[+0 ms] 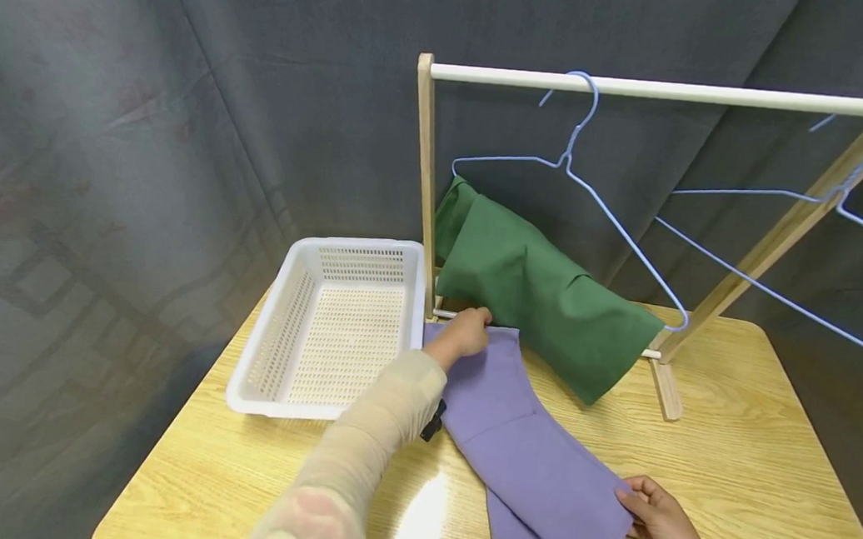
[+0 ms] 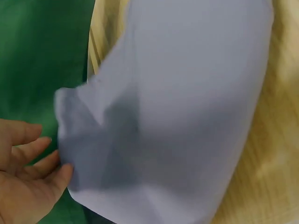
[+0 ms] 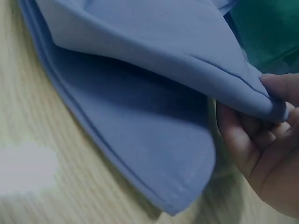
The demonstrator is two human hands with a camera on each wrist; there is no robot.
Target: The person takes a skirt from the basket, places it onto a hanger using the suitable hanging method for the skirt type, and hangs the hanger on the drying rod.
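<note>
A long, folded purple cloth [image 1: 510, 442] lies across the table, slanting from the rack's foot toward the front right. At its far end my left hand [image 1: 465, 332] pinches the edge; in the left wrist view the fingertips [image 2: 65, 175] meet the cloth's corner. My right hand [image 1: 658, 519] grips the near right edge between thumb and fingers. The right wrist view shows that edge lifted, with a lower layer [image 3: 140, 140] spread beneath it. Behind the purple cloth, a green cloth [image 1: 536, 277] hangs folded over a blue wire hanger [image 1: 615, 224], tilted down to the right.
A white perforated plastic basket [image 1: 251, 374] stands to the left of the rack. The rack has wooden posts [image 1: 426, 177] and a white top rail [image 1: 677, 91]. Another blue hanger [image 1: 761, 280] hangs bare at the right. Dark grey curtains [image 1: 224, 121] close off the back.
</note>
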